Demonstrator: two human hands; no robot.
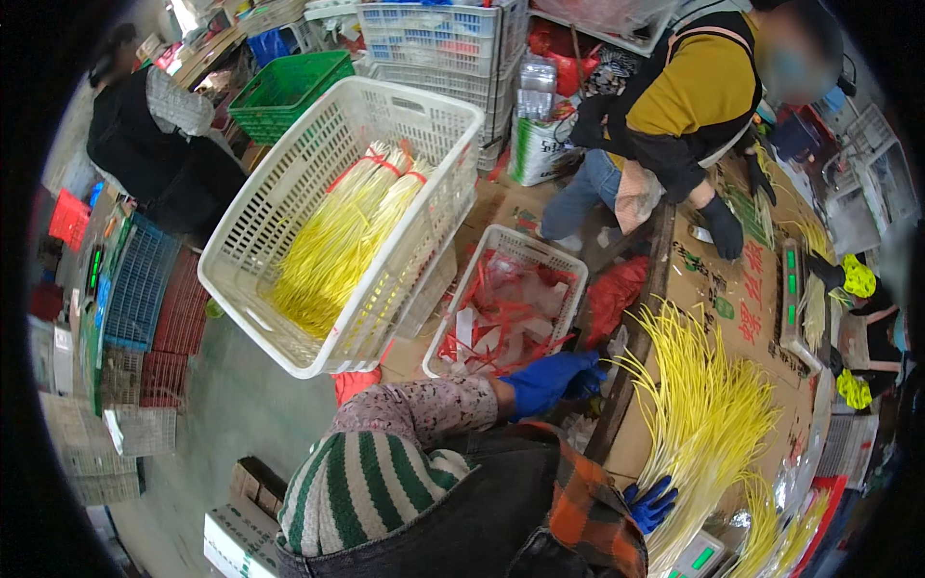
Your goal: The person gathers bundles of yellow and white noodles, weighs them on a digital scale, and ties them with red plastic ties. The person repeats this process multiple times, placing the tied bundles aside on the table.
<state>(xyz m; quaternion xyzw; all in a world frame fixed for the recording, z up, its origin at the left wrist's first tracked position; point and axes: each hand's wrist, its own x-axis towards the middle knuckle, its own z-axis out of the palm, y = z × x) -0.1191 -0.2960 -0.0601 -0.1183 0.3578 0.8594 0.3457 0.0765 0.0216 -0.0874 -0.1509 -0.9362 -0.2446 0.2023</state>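
Head view: spread fingers beside long yellow stalks (pixel 708 400)

The loose yellow stalks lie heaped on the cardboard-covered table (pixel 692 285), to the person's right, their pale ends toward the person and a small scale (pixel 696 556). The blue-gloved right hand (pixel 651 504) has its fingers parted at the heap's left edge, by the pale part; whether it presses on them cannot be told. The blue-gloved left hand (pixel 551 383) hangs near the low white basket (pixel 536 252) of red strips, fingers bunched; what it pinches, if anything, cannot be told.

Handling them well probably calls for a flat, light palm, since such thin stalks look easy to bruise or snap. Gathering from the pale ends, likely the firmer part, should keep them level, while the thin yellow ends, fanned and crossing, would best be drawn out lengthwise without tugging sideways.
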